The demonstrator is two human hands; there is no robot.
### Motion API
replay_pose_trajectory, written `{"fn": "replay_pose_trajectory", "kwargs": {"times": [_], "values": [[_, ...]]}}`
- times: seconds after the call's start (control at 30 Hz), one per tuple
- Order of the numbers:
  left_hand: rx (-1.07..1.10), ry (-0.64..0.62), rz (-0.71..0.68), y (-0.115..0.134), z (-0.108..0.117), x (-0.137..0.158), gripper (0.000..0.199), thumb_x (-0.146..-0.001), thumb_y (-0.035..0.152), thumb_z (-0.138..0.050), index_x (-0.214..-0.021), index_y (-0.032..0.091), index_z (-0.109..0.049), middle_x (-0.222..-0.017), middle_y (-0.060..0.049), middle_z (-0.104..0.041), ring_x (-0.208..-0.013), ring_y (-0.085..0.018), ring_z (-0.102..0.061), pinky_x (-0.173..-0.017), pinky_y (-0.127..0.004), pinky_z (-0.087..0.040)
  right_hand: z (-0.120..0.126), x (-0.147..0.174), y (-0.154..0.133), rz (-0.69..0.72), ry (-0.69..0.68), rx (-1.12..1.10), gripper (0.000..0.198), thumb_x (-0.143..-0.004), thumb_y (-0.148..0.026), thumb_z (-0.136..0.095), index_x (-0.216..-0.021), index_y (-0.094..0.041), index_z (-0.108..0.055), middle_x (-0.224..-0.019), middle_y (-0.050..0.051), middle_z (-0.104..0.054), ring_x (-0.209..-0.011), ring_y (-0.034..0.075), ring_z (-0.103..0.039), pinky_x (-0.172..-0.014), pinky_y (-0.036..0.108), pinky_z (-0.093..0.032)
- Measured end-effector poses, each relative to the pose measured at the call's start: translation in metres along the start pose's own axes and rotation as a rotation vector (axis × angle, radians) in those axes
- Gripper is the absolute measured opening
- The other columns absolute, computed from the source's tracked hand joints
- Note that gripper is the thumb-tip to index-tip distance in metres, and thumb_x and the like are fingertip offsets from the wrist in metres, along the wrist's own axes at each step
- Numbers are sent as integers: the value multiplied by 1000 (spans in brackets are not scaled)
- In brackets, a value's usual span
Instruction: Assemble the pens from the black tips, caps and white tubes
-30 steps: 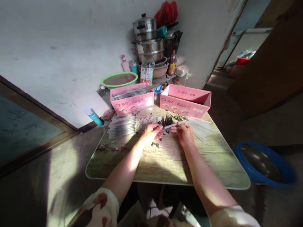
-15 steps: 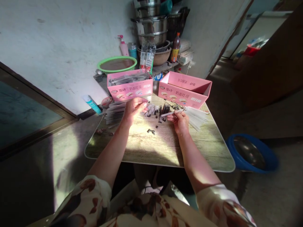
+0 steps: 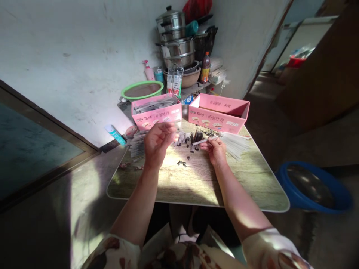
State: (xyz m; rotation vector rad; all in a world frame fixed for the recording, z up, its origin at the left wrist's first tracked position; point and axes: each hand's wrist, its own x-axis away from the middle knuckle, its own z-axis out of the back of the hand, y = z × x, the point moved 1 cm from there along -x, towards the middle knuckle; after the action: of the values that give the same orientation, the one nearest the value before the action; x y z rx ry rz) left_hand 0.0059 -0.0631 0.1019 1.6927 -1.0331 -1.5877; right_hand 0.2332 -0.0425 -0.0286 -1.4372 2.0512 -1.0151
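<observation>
My right hand (image 3: 215, 150) grips a thin whitish pen (image 3: 199, 142) between thumb and fingers, tilted over the table. My left hand (image 3: 159, 145) is raised in front of the left box, thumb and fingers drawn together in a pinch; anything in it is too small and blurred to name. Between the hands lie small translucent pieces (image 3: 181, 138) and a bundle of thin dark sticks (image 3: 197, 138). Small black caps (image 3: 182, 163) are scattered nearer me. A fan of translucent white tubes (image 3: 234, 144) lies beyond my right hand, and greyish sticks (image 3: 137, 144) lie left of my left hand.
Two pink cardboard boxes stand at the back: the left one (image 3: 157, 116) holds many greyish sticks, the right one (image 3: 217, 121) shows its inner wall. Behind are a green-rimmed basin (image 3: 126, 92) and stacked pots (image 3: 179, 48). A blue basin (image 3: 343, 190) sits right of the table (image 3: 193, 194).
My left hand has come up and nearer to me, its back turned more into view. My right hand keeps hold of the pen. The view has shifted, so the scene sits lower.
</observation>
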Motion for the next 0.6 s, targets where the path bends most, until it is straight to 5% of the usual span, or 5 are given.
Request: {"fn": "replay_pose_trajectory", "kwargs": {"times": [0.27, 0.6], "values": [[-65, 22, 218, -81, -1, 9, 32, -75, 36, -83, -98, 17, -71, -85, -5, -75, -71, -16, -71, -69, -30, -62, 0, 0, 1, -14, -2, -22, 34, -75, -29, -91, -76, -21, -58, -64, 2, -76, -52, 19, -75, -47, 24, -64], [-148, -37, 364, -117, 2, 18, 29, -74, 30, -81, -99, 16, -74, -89, -7, -77, -74, -17, -71, -72, -30, -60, -1, 2, -2, -25, 15, -28, 32, -72, -24, -91, -74, -19, -60, -63, 5, -76, -51, 19, -74, -47, 24, -63]]}}
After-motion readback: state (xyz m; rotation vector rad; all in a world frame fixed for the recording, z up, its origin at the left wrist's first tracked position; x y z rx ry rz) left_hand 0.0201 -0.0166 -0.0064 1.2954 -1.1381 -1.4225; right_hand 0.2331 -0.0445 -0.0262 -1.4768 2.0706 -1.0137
